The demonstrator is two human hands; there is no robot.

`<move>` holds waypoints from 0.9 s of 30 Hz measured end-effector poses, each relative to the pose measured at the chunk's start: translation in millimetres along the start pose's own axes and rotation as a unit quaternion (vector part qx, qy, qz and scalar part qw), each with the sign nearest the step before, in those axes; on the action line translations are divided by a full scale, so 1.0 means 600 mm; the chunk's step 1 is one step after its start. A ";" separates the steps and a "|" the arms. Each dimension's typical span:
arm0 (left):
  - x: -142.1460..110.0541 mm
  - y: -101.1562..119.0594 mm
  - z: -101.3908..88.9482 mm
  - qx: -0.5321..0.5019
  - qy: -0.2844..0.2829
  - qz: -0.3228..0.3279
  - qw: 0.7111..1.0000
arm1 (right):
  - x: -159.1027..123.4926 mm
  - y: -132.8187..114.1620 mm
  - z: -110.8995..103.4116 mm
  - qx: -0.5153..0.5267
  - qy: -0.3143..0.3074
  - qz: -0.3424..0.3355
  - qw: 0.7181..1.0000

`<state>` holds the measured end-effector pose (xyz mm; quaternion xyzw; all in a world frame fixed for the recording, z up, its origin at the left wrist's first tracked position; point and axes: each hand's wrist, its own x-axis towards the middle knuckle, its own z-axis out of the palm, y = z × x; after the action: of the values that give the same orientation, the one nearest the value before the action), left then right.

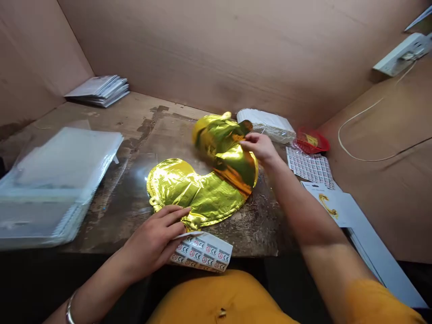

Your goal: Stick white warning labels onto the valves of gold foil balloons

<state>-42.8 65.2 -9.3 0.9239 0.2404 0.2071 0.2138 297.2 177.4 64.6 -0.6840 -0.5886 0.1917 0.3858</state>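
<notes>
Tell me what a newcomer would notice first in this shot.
A crumpled gold foil balloon grabs the eye first, lying across the middle of the worn table, with the right hand on its upper part. The left hand rests on its lower end, beside a sheet of printed warning labels. A red container stands out farther back on the right.

We record a gold foil balloon (202,189) with green reflections, a red basket (312,140), and a white label sheet (309,167) printed in a grid pattern.
</notes>
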 end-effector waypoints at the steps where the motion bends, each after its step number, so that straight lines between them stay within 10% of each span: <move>1: -0.001 0.001 0.000 0.000 0.002 0.002 1.000 | 0.027 0.019 -0.017 -0.018 0.037 0.025 0.999; 7: 0.002 -0.004 0.000 -0.002 0.004 0.001 1.000 | 0.061 0.067 -0.043 -0.087 0.170 0.085 0.978; 13: -0.005 0.015 -0.018 -0.152 0.050 -0.043 0.986 | -0.135 -0.031 -0.015 -0.040 0.116 -0.076 0.990; 17: -0.014 0.068 -0.033 -0.351 0.188 -0.309 0.864 | -0.301 -0.090 -0.025 0.064 0.024 -0.060 0.996; 20: -0.014 0.099 -0.027 -0.435 0.231 -0.375 0.785 | -0.357 -0.093 -0.025 0.146 -0.020 -0.004 0.989; 27: -0.010 0.142 -0.003 -0.397 0.253 -0.387 0.793 | -0.368 -0.092 -0.016 0.111 -0.051 0.018 0.992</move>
<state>-18.0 -5.1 32.8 0.5024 0.5198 0.4110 0.5554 216.2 -35.3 69.7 -0.6363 -0.5705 0.2976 0.4256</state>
